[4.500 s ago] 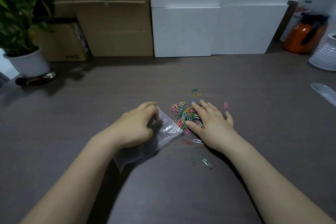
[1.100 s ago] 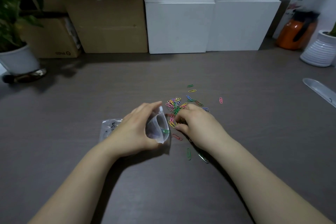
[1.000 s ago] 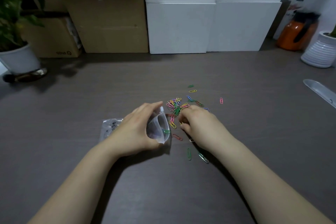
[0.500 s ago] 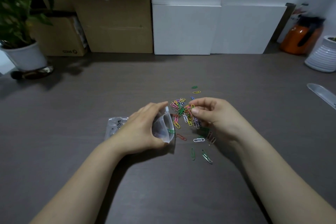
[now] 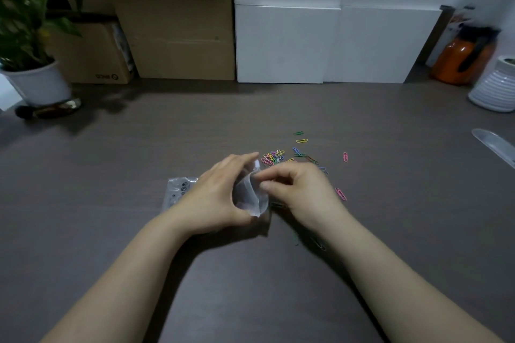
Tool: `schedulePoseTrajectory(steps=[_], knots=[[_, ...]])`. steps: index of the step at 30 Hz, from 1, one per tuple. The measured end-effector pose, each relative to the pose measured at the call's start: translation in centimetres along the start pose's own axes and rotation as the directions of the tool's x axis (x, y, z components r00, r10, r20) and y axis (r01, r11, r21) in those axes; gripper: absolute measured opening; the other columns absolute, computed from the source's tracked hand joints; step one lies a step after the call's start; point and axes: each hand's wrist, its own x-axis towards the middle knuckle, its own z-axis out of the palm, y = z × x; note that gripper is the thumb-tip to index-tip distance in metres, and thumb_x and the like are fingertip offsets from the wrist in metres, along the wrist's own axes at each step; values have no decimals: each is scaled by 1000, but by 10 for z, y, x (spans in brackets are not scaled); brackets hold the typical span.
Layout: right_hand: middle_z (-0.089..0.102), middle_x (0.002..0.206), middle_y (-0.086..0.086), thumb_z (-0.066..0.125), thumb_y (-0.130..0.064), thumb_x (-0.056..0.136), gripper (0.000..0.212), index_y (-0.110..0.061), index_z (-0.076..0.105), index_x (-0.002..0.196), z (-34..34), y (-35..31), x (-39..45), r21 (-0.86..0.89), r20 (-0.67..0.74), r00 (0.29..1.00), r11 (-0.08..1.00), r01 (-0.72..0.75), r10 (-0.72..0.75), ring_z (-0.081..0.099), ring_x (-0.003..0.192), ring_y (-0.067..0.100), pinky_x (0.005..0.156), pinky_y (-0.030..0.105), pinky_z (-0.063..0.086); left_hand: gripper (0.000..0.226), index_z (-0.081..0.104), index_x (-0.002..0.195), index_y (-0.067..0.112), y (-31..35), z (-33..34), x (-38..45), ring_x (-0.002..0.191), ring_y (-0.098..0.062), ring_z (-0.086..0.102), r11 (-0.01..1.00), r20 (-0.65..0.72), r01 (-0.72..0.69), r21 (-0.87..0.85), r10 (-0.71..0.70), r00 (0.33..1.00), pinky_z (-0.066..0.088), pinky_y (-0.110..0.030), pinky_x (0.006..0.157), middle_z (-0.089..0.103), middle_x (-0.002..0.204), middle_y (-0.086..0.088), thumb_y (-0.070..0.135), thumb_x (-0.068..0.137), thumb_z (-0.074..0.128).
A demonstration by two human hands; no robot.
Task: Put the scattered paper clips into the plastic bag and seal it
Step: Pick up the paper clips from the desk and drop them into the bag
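The left hand [image 5: 216,199] grips the clear plastic bag [image 5: 249,193] near the middle of the dark table [image 5: 117,181], fingers curled around its mouth so the opening stands wide and faces right; the bag's far end lies flat on the table behind the wrist, printed with small dark round symbols too small to read; the right hand [image 5: 299,189] sits just beside the opening, thumb and forefinger pinched together at the bag's rim, though whether they hold a clip cannot be told; the paper clips [image 5: 274,157], pink, yellow, green and blue, lie in a loose heap just beyond both hands, with strays toward the back edge, one pink clip [image 5: 345,156] apart to the right, and a few dim ones near the right forearm; along the back edge stand cardboard boxes [image 5: 172,36], the leftmost carrying a dark logo that is not legible, and white boxes [image 5: 320,42].
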Motion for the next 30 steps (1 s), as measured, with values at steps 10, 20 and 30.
schedulePoseTrajectory(steps=[10,20,30], knots=[[45,98,2,74,-42,72,50,-23,61,117,-61,37,12,-634,-70,967,738,-231,243,52,101,24,79,28,39,95,31,147,32,-1,0,1,128,-3,41,998,6,14,59,-14,1000,37,-30,106,46,132,16,28,60,71],[66,89,4,69,-23,80,9,-18,66,87,-52,33,12,-632,-122,978,746,-208,170,59,87,26,67,29,40,93,32,147,31,-3,1,1,129,-4,42,996,-6,2,87,-2,1000,37,-29,106,46,134,16,26,65,76],[58,57,-9,70,-17,80,10,-21,64,73,-55,15,10,-202,-112,987,969,-139,119,51,52,8,51,19,42,94,32,147,30,-3,1,0,130,-5,42,997,-6,8,76,-8,1000,37,-33,107,46,134,15,31,62,72]])
